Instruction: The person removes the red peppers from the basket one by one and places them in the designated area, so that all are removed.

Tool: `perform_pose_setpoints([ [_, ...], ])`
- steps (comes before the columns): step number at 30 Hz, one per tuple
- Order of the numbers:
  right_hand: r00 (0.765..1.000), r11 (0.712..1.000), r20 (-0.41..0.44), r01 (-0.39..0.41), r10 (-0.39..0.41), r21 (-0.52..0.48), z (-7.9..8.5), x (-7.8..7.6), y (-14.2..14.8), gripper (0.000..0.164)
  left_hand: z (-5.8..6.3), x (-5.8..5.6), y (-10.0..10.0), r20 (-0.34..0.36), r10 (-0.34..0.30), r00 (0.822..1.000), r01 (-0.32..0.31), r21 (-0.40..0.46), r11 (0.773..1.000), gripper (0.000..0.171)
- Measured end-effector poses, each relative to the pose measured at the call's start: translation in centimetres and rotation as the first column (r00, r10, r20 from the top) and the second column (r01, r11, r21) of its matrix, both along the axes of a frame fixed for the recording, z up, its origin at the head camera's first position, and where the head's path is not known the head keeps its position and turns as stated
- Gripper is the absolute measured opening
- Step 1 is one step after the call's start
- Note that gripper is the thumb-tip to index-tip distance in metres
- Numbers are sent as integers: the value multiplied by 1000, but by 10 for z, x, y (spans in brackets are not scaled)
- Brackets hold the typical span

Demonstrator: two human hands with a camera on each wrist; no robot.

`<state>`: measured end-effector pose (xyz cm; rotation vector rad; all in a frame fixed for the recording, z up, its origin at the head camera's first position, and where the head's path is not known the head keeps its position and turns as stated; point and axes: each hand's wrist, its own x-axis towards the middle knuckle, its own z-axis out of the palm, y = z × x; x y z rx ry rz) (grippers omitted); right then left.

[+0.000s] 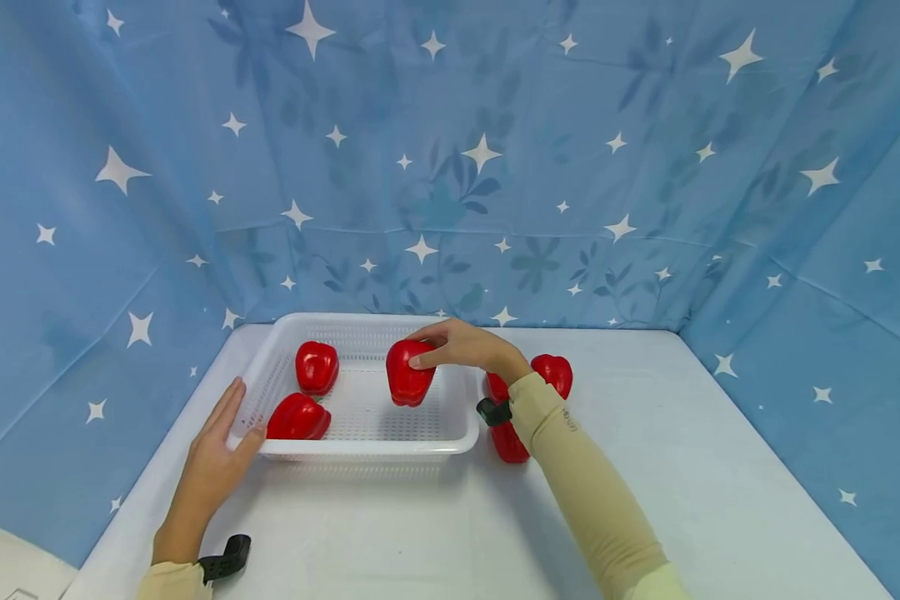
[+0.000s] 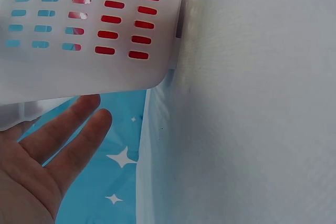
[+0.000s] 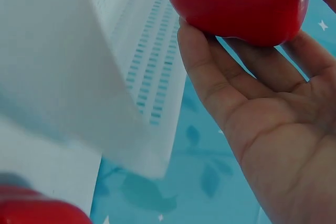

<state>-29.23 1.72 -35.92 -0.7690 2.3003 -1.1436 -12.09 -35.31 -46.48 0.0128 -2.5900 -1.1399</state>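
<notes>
Over the right part of a white basket [image 1: 360, 447], my right hand [image 1: 468, 344] holds a red bell pepper [image 1: 410, 379] between thumb and fingers. The right wrist view shows the fingers [image 3: 210, 72] against this pepper [image 3: 236, 3]. My left hand [image 1: 213, 450] is at the basket's front left corner, thumb by the rim; in the left wrist view its fingers [image 2: 79, 145] are fairly straight beside the basket wall [image 2: 105, 72]. Inside the basket, one red bell pepper [image 1: 317, 367] lies toward the back left and another [image 1: 297, 417] at the front left.
Several more red bell peppers [image 1: 552, 375] lie on the white table [image 1: 645, 433] right of the basket, partly hidden by my right wrist. A blue curtain [image 1: 450, 167] with white stars surrounds the table's back and sides.
</notes>
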Motion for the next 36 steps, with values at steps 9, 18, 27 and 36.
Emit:
perform_pose_setpoints([
  [9,999,999,-8,46,-46,9,2,3,23,63,0,-1,-1,15,7,1000,-7,-4,1000,79],
  [18,996,996,-1,93,-93,14,0,7,45,67,-1,1,1,13,3,1000,-3,6,1000,79],
  [27,982,983,41,185,-185,5,3,15,63,76,-1,2,1,17,8,1000,-8,0,1000,79],
  [36,982,981,16,190,-190,-45,1,20,83,74,-1,0,0,16,3,1000,-3,-9,1000,79],
])
